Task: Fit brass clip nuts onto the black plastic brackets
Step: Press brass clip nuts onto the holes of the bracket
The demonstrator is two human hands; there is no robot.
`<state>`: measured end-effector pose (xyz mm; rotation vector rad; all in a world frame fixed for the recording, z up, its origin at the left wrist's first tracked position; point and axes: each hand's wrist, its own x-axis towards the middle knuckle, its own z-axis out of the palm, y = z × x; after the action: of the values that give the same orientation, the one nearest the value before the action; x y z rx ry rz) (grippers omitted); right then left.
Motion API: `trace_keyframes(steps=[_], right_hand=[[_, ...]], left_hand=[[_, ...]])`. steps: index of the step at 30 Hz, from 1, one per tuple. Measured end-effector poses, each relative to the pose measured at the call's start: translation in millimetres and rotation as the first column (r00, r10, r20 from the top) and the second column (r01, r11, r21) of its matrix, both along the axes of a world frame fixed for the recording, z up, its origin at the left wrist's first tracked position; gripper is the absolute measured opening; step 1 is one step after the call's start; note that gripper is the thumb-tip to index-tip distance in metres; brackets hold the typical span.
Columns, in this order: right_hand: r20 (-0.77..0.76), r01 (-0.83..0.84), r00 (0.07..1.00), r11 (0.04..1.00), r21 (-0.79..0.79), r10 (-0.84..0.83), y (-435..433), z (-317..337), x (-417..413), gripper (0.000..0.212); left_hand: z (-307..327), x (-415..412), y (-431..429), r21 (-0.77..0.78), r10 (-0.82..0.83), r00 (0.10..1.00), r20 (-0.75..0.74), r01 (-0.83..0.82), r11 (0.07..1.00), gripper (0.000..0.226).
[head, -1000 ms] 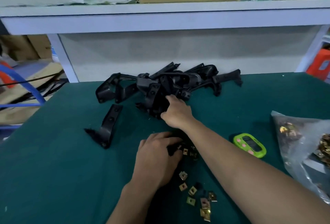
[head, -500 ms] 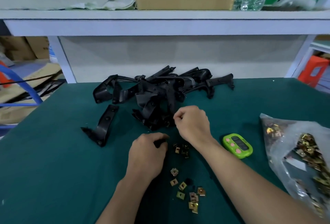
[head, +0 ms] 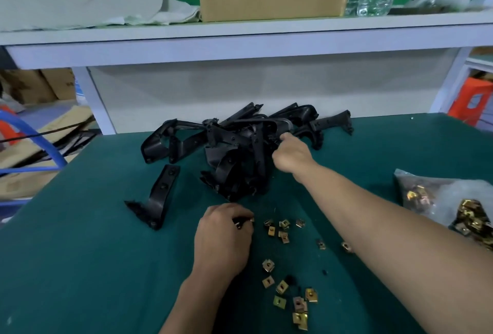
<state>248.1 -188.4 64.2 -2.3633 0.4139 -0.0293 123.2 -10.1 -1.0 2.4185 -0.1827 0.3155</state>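
Step in hand: fetching next bracket.
- Right hand [head: 292, 156] reaches into bracket pile [head: 232, 147] at back of green mat [head: 80, 253], fingers curled round one bracket [head: 277, 124], not lifted clear.
- Left hand [head: 224, 237] nearer front, pinching small dark bit [head: 240, 223] with brass glint. Can't tell exactly what.
- Loose clip nuts [head: 280, 227] just right of it.

Next, I reckon: tug bracket free without dragging whole tangle, bring it to nut, line up edge, push on.
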Motion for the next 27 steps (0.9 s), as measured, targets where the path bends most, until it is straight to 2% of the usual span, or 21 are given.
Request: trace_keyframes(steps=[5,9,13,16,18,20,21,23,25,27], right_hand=[[-0.018,0.112,0.993,0.994,0.002,-0.112,3.7,-13.7,35.9,0.021],[-0.036,0.210,0.978,0.963,0.169,-0.207,-0.9,-11.6,46.3,0.027],[0.261,0.337,0.878,0.904,0.262,-0.403,-6.6,17.8,40.0,0.015],[0.367,0.278,0.791,0.823,0.496,-0.489,-17.0,37.4,12.4,0.014],[0.446,0.265,0.705,0.788,0.555,-0.551,-27.7,41.0,-15.9,0.022],[0.476,0.217,0.665,0.759,0.614,-0.576,-38.3,38.9,-43.0,0.025],[0.414,0.181,0.678,0.684,0.707,-0.608,-43.6,35.8,-53.6,0.025],[0.142,0.147,0.767,0.387,0.910,-0.626,-53.1,26.3,-71.4,0.017],[-0.101,0.185,0.853,0.116,0.976,-0.513,-58.6,20.8,-90.8,0.009],[-0.205,0.216,0.893,-0.019,0.976,-0.402,-64.6,20.2,-106.3,0.012]], left_hand=[[-3.3,5.2,6.3,-0.061,0.006,1.000,-0.029,-0.008,0.998,0.015],[-5.1,7.9,9.7,-0.074,0.000,0.998,-0.057,-0.004,0.997,0.015],[-4.1,7.8,10.8,-0.076,-0.019,0.998,-0.057,0.015,0.997,0.015],[-0.7,4.6,8.6,-0.117,-0.005,0.996,-0.086,-0.005,0.993,0.015],[1.2,2.4,8.3,-0.168,-0.006,0.992,-0.128,-0.016,0.986,0.016],[1.4,1.4,7.1,-0.177,-0.022,0.988,-0.151,-0.005,0.984,0.018],[2.1,0.5,6.3,-0.178,-0.024,0.988,-0.155,-0.004,0.984,0.019],[5.9,-2.9,4.5,-0.177,-0.014,0.987,-0.157,-0.014,0.984,0.024],[8.1,-5.9,3.2,-0.145,-0.005,0.989,-0.146,-0.016,0.989,0.035],[9.3,-8.4,2.5,-0.128,0.003,0.991,-0.135,-0.020,0.992,0.040]])
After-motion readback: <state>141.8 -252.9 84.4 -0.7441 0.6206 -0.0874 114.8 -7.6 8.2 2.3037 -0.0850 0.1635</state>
